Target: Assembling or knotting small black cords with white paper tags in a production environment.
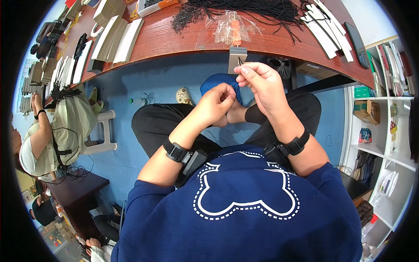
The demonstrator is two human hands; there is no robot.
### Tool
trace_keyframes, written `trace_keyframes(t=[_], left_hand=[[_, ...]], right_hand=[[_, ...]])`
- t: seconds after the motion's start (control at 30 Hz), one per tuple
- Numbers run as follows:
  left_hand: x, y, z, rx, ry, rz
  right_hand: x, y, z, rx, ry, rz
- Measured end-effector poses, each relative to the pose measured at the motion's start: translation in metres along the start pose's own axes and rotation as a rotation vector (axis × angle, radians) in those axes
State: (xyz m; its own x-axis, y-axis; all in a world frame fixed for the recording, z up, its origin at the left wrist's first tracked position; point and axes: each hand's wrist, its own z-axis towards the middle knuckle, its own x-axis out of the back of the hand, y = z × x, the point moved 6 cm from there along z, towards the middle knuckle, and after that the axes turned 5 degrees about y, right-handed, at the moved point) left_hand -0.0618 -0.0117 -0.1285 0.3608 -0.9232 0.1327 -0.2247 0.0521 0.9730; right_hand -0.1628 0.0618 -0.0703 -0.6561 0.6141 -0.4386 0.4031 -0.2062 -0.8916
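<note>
Two hands, left hand [218,105] and right hand [261,84], pinch a black cord [239,62] between them.

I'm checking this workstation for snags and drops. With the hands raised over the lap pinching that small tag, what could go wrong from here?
The right hand pinches a small grey tag only at its lower edge; it could slip and fall to the blue floor under the table. The left hand works close beside it, so a thin cord may be hard to see. The heap of black cords and clear plastic bags lie near the wooden table edge and might get dragged off.
</note>
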Motion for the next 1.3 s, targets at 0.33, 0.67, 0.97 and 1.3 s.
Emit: trace_keyframes(t=[0.33,0.67,0.97,1.3], left_hand=[[0.0,0.001,0.006,-0.014,0.038,-0.006],[0.003,0.03,-0.002,-0.123,0.002,0.412],[0.016,0.09,-0.015,-0.597,0.457,0.414],[0.022,0.098,-0.02,-0.606,0.521,0.436]], right_hand=[[-0.007,-0.011,-0.015,0.275,0.055,-0.26],[0.001,0.004,-0.01,0.166,0.11,-0.23],[-0.003,-0.003,-0.018,0.223,0.106,-0.301],[-0.004,-0.003,-0.023,0.168,0.096,-0.262]])
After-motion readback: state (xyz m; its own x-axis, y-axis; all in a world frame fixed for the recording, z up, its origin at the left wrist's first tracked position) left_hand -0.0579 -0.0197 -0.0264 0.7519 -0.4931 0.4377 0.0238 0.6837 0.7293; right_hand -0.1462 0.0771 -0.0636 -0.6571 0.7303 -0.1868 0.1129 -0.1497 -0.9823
